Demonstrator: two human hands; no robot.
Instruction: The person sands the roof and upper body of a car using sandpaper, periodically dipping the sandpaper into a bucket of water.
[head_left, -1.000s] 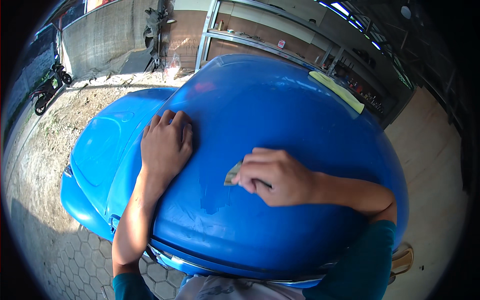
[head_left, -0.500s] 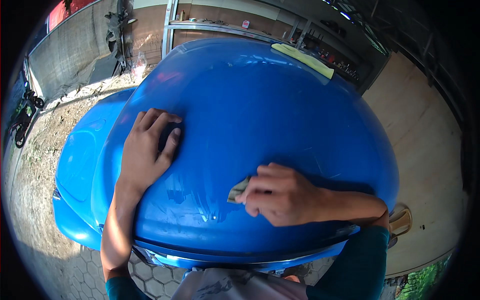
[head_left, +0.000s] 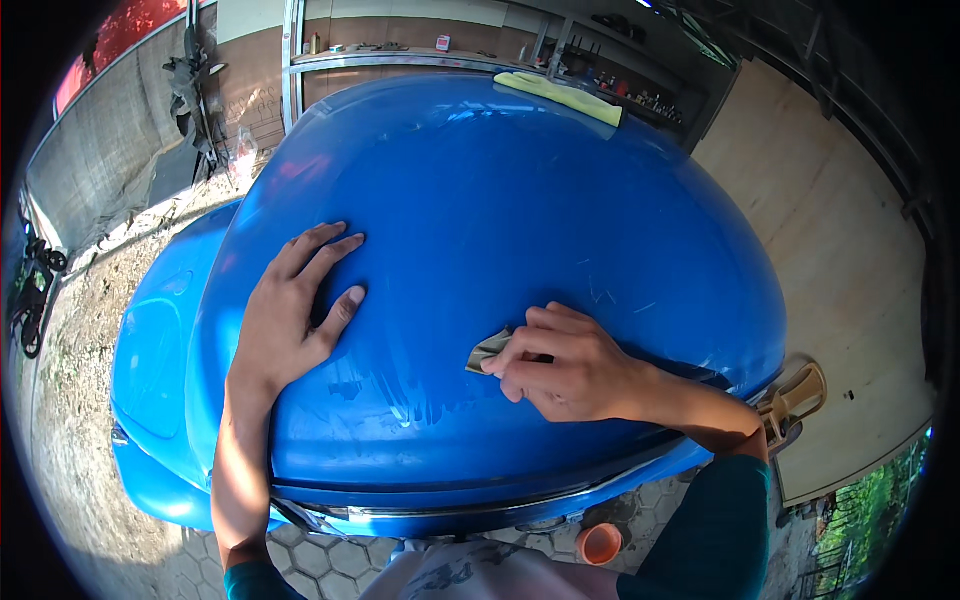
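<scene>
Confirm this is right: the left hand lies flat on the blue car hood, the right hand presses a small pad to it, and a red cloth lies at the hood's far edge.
Not quite: the cloth at the far edge of the hood is yellow-green, not red, as the head view shows. The left hand does lie flat, and the right hand does press the small pad.

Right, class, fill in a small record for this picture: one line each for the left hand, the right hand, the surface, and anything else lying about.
left hand: left hand flat on the blue car hood, fingers spread
right hand: right hand pressing a small folded pad on the hood
surface: glossy, wet smears near the pad
far edge: yellow cloth lying on the hood
ground: orange cup on hexagonal paving
</scene>
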